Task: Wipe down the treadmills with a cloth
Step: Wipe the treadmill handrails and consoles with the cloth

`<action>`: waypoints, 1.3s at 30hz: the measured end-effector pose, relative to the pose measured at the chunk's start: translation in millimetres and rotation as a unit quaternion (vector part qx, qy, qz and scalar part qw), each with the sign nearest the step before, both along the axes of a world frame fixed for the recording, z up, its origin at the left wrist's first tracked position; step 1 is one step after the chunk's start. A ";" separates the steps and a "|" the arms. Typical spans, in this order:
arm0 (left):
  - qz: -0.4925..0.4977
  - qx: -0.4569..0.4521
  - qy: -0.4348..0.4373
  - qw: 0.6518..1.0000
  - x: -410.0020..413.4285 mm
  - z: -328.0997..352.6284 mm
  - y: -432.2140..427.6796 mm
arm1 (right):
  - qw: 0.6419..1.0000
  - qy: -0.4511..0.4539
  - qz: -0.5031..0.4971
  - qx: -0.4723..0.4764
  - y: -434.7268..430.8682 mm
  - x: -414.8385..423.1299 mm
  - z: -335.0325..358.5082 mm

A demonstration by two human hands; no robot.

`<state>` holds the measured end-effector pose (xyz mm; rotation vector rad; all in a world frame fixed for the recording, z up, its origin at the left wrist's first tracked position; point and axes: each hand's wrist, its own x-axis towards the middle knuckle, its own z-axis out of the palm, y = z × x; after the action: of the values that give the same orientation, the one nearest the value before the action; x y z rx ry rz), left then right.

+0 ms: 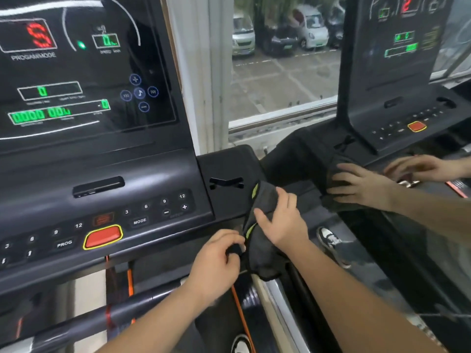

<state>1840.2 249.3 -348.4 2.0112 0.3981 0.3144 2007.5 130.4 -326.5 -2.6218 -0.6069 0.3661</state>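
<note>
Cloth (265, 253) under right fingers (286, 197), left fingers (233, 242) pinching edge

A gym: lit treadmill console (89, 98) with number keys (155, 205) and red button (103, 236), beside a window (280, 85).
</note>
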 end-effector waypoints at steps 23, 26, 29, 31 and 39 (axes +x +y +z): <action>-0.003 -0.025 -0.002 1.000 30.1 1.0 9.0 | 0.978 -0.006 -0.079 -0.193 24.3 -0.6 -1.0; -0.024 0.003 -0.011 1.000 30.8 0.9 6.7 | 0.980 -0.011 -0.054 -0.189 33.7 10.2 -1.8; -0.019 0.021 -0.015 0.999 32.6 1.8 -0.5 | 0.990 0.019 -0.029 -0.135 12.7 7.4 -2.0; -0.017 0.049 -0.025 0.998 33.2 5.3 -9.2 | 0.994 0.044 -0.023 -0.095 -13.9 -4.5 -1.0; -0.072 0.099 0.013 0.992 14.5 1.2 -81.4 | 0.997 0.012 -0.076 0.026 -161.1 -106.9 -19.4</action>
<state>1854.7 167.9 -347.2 2.2277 0.2442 0.2461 1900.6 -30.7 -345.9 -2.5891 -0.3998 0.3280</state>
